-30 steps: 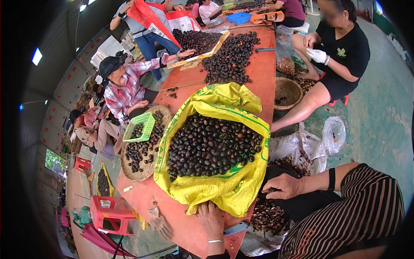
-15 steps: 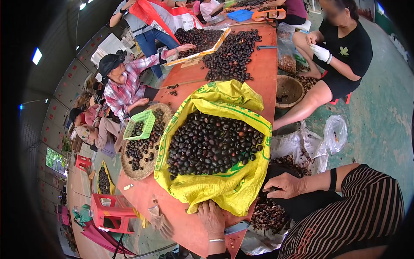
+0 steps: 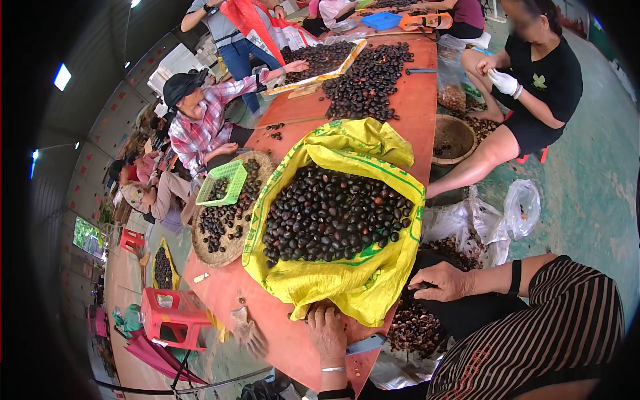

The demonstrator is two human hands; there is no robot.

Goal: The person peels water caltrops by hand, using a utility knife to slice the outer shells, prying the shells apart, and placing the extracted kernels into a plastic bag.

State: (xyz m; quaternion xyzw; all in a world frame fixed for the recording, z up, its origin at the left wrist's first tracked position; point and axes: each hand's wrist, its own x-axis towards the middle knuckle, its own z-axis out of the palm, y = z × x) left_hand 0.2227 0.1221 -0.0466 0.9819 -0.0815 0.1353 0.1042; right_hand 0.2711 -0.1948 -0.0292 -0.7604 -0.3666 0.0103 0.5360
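My left hand [image 3: 327, 335], with a pale bracelet, rests on the red table [image 3: 287, 353] at the near edge of a yellow sack [image 3: 320, 285]. Its fingers are bent and close together, their tips partly hidden by the sack's fold; a small dark thing shows there. Dark nuts [image 3: 333, 217] fill the sack's opening. To the right, beyond the table edge, my right hand [image 3: 445, 281] is closed on a dark nut [image 3: 421, 286], above a heap of shell pieces [image 3: 415, 330]. A flat metal blade [image 3: 367, 345] lies at the table edge between my hands.
A round woven tray [image 3: 220, 257] holds nuts and a green basket [image 3: 230, 183]. A glove [image 3: 248, 333] lies at the table's left edge. A co-worker [image 3: 543, 83] sits right, another in plaid [image 3: 200, 127] left. A red stool [image 3: 175, 319] stands lower left.
The view has shifted slightly, moving the background a little to the right. My left hand's fingers have drawn in by the sack's edge. The right hand still grips its nut.
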